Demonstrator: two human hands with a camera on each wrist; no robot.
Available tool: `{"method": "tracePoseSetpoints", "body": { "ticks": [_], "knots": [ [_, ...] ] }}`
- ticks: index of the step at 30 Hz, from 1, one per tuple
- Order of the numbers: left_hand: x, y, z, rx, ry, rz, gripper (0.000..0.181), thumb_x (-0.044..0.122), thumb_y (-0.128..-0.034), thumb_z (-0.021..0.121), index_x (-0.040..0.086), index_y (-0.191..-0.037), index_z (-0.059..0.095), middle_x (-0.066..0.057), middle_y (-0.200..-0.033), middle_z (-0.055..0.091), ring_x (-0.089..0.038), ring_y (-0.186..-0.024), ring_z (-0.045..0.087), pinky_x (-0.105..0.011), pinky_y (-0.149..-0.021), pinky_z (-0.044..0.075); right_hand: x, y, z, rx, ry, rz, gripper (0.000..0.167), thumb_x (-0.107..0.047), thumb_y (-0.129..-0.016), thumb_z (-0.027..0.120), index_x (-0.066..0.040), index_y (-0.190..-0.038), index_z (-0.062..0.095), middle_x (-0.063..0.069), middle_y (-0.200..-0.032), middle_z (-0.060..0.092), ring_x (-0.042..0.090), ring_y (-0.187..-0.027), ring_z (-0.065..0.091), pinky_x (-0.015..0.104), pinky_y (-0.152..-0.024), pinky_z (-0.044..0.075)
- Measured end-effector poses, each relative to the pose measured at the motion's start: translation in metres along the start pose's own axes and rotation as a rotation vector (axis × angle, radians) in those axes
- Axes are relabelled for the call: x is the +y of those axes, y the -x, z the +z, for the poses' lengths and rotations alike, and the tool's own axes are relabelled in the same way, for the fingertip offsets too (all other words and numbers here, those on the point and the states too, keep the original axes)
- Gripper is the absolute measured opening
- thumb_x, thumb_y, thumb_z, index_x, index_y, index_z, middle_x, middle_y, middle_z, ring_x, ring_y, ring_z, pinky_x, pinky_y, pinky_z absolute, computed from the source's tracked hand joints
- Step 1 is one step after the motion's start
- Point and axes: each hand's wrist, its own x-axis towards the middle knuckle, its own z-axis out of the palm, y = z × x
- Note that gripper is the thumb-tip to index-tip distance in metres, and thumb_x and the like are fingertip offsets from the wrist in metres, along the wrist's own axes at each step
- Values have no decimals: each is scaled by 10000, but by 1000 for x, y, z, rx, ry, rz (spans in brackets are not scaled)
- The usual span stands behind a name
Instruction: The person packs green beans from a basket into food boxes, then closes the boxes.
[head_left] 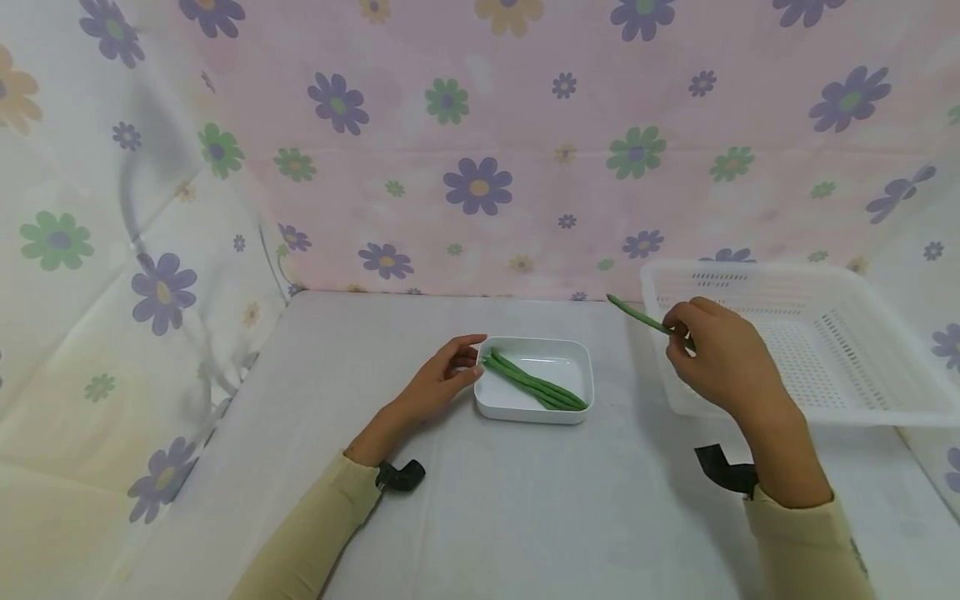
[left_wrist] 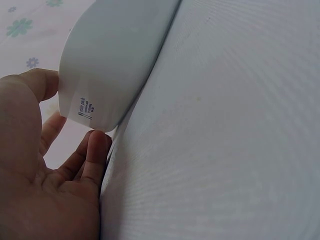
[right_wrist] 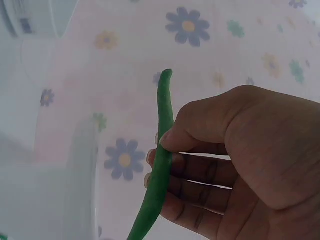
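Note:
A white rectangular dish [head_left: 534, 415] stands on the table, and several green beans [head_left: 536, 382] lie slantwise inside it. At its left end my left hand [head_left: 437, 379] holds the dish, with the thumb near the rim and the curved fingers against the end wall; a small printed label [left_wrist: 86, 108] shows there in the left wrist view. My right hand [head_left: 723, 354] pinches a single green bean [head_left: 637, 315] between thumb and fingers. That bean is raised over the left side of a white plastic basket [head_left: 885, 417], its tip pointing left.
A white cloth covers the table [head_left: 525, 508]. Behind it hangs a pink flowered curtain [head_left: 405, 142], with a pale flowered sheet [head_left: 90, 333] at the left. Black wrist straps [head_left: 401, 476] show at both sleeve cuffs. Slots and holes pierce the basket's walls and floor.

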Motion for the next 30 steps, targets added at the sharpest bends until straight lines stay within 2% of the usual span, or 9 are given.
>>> {"method": "tracePoseSetpoints", "body": {
  "ticks": [6, 8, 13, 15, 16, 21, 24, 30],
  "knots": [
    [-7, -3, 1, 4, -7, -14, 550, 155, -1084, 625, 107, -1600, 443, -224, -1404, 558, -370, -1330, 566, -558, -1144, 438, -21, -6, 11, -45, -29, -31, 151, 49, -892, 669, -28, -1006, 730, 76, -919, 677, 241, -765, 626, 415, -650, 534],
    [-15, -5, 0, -3, -4, -20, 556, 155, -1086, 623, 103, -1606, 436, -236, -1414, 551, -379, -1337, 560, -557, -1151, 432, -28, -8, 14, -78, -39, -28, 150, 41, -906, 669, -37, -1019, 730, 75, -939, 682, 239, -780, 627, 410, -662, 536],
    [-16, -5, 1, -6, -12, -19, 562, 161, -1091, 613, 97, -1615, 421, -241, -1425, 547, -383, -1341, 556, -561, -1157, 427, -45, -16, 22, -144, -74, -56, 149, 32, -929, 672, -42, -1042, 733, 68, -972, 693, 236, -805, 641, 410, -691, 541],
    [-9, -2, 1, 0, -11, -19, 556, 158, -1087, 617, 100, -1608, 432, -233, -1416, 554, -374, -1336, 561, -556, -1153, 432, -50, -19, 28, -162, -91, -82, 148, 32, -931, 672, -41, -1042, 736, 59, -969, 697, 228, -806, 639, 402, -694, 538],
    [-9, -2, 1, 0, -10, -21, 553, 153, -1084, 620, 98, -1604, 437, -232, -1412, 556, -371, -1332, 564, -556, -1150, 435, -53, -21, 31, -174, -99, -93, 146, 30, -933, 674, -41, -1044, 737, 57, -972, 698, 224, -813, 638, 399, -700, 538],
    [-23, -8, 1, 3, -2, -43, 554, 150, -1080, 629, 115, -1601, 445, -234, -1414, 550, -371, -1336, 558, -558, -1154, 431, -64, -27, 47, -210, -156, -143, 151, 42, -928, 672, -21, -1043, 746, 56, -967, 707, 210, -820, 644, 387, -714, 551],
    [-31, -10, 1, 2, -11, -43, 567, 179, -1083, 634, 156, -1614, 435, -215, -1427, 549, -358, -1344, 557, -557, -1154, 432, -69, -27, 57, -228, -182, -151, 144, 42, -927, 682, -18, -1037, 753, 50, -957, 711, 196, -821, 650, 372, -719, 559],
    [-35, -10, -2, -12, -21, -37, 554, 262, -1081, 652, 257, -1599, 457, -138, -1418, 566, -280, -1334, 575, -506, -1138, 456, -75, -28, 75, -264, -223, -144, 126, 42, -939, 718, -16, -1041, 765, 55, -976, 726, 184, -838, 657, 346, -724, 566]
  ]
}}
